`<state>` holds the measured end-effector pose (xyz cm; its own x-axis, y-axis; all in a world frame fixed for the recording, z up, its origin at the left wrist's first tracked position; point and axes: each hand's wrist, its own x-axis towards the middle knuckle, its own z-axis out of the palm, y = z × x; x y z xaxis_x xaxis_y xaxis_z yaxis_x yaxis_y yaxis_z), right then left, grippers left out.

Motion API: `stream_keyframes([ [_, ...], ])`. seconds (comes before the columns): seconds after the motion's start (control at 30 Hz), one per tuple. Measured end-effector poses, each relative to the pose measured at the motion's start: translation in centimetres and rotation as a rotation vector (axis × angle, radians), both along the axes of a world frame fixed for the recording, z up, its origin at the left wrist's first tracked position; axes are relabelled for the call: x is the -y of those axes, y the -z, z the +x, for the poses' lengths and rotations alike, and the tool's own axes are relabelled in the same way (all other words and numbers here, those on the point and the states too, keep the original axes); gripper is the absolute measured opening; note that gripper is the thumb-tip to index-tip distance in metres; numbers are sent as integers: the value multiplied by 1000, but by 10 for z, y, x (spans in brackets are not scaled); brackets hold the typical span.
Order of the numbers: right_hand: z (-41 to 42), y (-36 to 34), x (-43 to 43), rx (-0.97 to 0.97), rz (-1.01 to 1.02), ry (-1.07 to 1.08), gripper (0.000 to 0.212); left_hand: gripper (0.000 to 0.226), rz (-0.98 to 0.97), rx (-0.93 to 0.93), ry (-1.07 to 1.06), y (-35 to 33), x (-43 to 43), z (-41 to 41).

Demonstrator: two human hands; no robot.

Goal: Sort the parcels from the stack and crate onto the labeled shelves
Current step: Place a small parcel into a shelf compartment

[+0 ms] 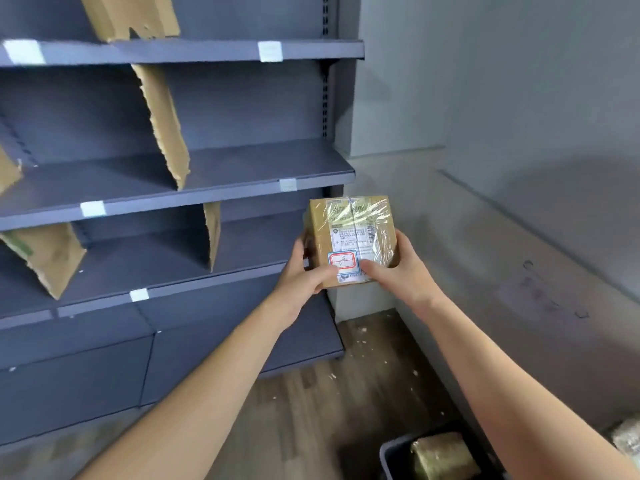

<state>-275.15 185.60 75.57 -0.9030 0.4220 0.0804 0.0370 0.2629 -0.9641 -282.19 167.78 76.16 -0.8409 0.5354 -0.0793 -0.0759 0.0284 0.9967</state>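
The parcel (351, 239), a small brown box wrapped in glossy tape, was held in the air just off the right end of the shelves (214, 188), level with the lower bay. The left hand (304, 275) clamped its left edge and the right hand (394, 268) its right, thumbs pressed on the face either side of a red-and-blue sticker (343, 260) bearing a handwritten mark (a 9, by the look of it, though it was too loose to be sure). That mark was the first risk: misread, the parcel would probably land in the wrong bay, and the white tags (92, 208) on the shelf lips were too blurred to check against. The tape looked slick, so the fingers might slip if one hand let go early. The torn cardboard dividers (162, 123) leaned and seemed flimsy; a careless shove could knock one over and merge two bays. Below right, a dark crate (391, 455) held another wrapped parcel (440, 455), so a dropped box might fall onto it or onto the littered floor (311, 403).
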Motion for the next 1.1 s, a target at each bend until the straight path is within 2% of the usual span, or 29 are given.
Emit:
stream_keyframes([
  [0.17,-55,-14,102,-13,7,-183,75,70,-17,-39,-197,-11,108,-20],
  [0.4,-111,-28,288,-29,-37,-407,73,72,21,-51,-428,-26,295,-37],
  [0.57,-134,-40,426,-44,-36,-527,76,70,50,-69,-529,-33,430,-40],
  [0.73,-151,-48,552,-50,-56,-618,68,72,66,-78,-616,-42,554,-39],
  [0.97,-177,-56,694,-55,-33,-742,73,61,84,-99,-754,-43,691,-43],
  [1.1,-200,-56,760,-51,-64,-796,70,53,21,-140,-825,-43,748,-54],
])
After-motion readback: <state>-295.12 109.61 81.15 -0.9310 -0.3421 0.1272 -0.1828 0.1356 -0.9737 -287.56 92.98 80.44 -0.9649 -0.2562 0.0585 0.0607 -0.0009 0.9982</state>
